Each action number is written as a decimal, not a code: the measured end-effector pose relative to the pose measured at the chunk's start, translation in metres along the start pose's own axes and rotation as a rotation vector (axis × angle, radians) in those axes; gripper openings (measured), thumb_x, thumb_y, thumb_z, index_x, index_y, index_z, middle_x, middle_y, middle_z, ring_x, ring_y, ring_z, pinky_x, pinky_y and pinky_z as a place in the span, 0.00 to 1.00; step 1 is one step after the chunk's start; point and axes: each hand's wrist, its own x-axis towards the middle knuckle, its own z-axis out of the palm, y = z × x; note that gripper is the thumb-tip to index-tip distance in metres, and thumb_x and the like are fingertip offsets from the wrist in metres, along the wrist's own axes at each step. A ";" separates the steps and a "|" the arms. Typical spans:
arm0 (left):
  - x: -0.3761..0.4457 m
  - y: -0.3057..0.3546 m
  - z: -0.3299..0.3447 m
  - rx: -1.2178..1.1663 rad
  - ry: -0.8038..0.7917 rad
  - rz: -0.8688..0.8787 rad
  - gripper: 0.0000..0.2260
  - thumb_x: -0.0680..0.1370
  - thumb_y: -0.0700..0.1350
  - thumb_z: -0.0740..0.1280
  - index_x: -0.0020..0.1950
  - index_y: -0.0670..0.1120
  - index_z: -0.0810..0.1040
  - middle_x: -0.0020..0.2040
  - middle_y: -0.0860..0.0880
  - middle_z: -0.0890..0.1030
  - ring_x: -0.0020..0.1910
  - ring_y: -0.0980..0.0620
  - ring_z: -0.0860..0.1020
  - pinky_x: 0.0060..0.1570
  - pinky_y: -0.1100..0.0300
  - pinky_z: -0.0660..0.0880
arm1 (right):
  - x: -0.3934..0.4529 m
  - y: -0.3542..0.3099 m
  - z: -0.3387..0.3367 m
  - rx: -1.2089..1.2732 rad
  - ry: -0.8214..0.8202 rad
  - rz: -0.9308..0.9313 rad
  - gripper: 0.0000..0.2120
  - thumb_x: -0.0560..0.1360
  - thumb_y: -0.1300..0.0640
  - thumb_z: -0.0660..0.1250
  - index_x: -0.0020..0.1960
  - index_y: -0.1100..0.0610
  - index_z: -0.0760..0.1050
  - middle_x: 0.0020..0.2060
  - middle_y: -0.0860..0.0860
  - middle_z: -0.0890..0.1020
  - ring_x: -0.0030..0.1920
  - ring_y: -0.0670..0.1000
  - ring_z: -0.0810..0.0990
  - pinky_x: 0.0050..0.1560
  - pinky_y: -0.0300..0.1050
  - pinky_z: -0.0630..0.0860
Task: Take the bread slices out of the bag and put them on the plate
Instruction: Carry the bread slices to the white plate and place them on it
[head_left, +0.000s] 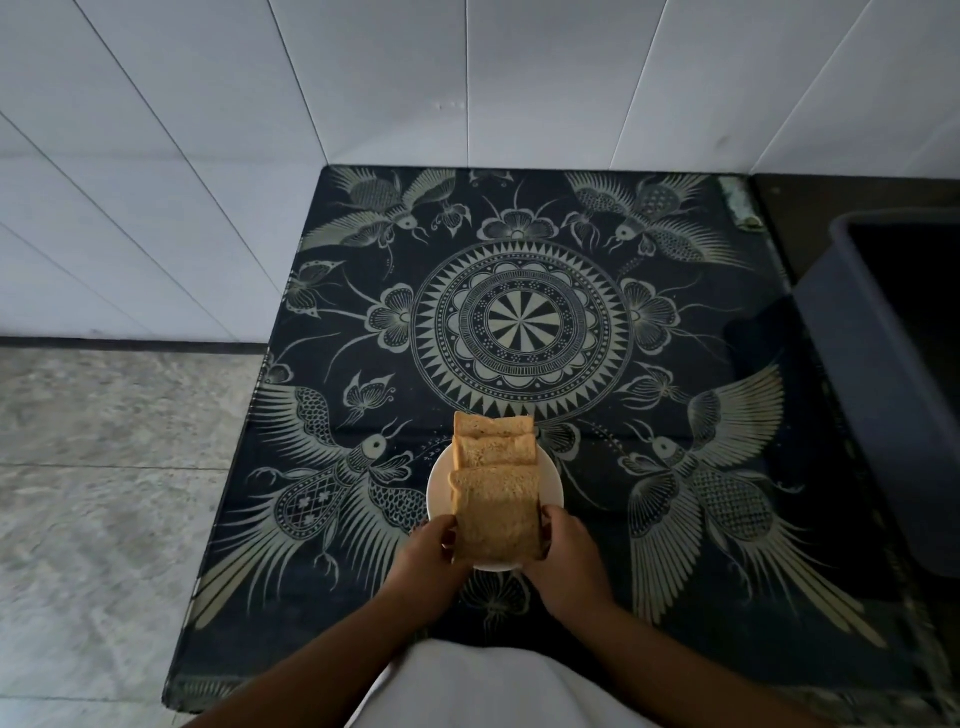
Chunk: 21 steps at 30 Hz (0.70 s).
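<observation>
A small white plate (551, 480) sits on the dark patterned cloth near me. Two brown bread slices lie on its far half, one (493, 424) partly under the other (496, 450). A nearer stack of bread slices (493, 512) is held over the plate's near half. My left hand (427, 553) grips the stack's left edge and my right hand (563, 553) grips its right edge. No bag is in view.
The table is covered by a dark cloth with pale birds and a central mandala (524, 327). A grey plastic bin (893, 364) stands at the right edge. White tiled wall (467, 78) runs behind, and stone floor (104, 493) lies to the left.
</observation>
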 end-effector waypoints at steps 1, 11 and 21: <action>0.000 -0.001 0.000 0.015 0.000 0.002 0.18 0.74 0.43 0.72 0.63 0.47 0.76 0.52 0.50 0.81 0.46 0.60 0.80 0.39 0.70 0.75 | 0.001 0.000 0.000 0.002 -0.002 -0.002 0.28 0.69 0.55 0.76 0.66 0.53 0.70 0.59 0.52 0.75 0.57 0.51 0.75 0.52 0.45 0.75; 0.003 0.006 0.001 0.010 0.044 0.055 0.23 0.73 0.46 0.73 0.66 0.49 0.71 0.55 0.52 0.77 0.54 0.51 0.77 0.53 0.47 0.80 | 0.009 -0.002 -0.002 -0.028 -0.017 0.007 0.34 0.69 0.56 0.75 0.71 0.55 0.65 0.64 0.54 0.70 0.63 0.53 0.71 0.58 0.47 0.74; 0.006 0.009 0.003 -0.052 0.025 0.019 0.30 0.71 0.43 0.72 0.71 0.50 0.67 0.61 0.49 0.74 0.56 0.52 0.76 0.54 0.51 0.78 | 0.017 -0.004 -0.008 0.019 -0.099 0.015 0.30 0.70 0.57 0.75 0.69 0.55 0.68 0.62 0.55 0.72 0.61 0.53 0.72 0.51 0.42 0.67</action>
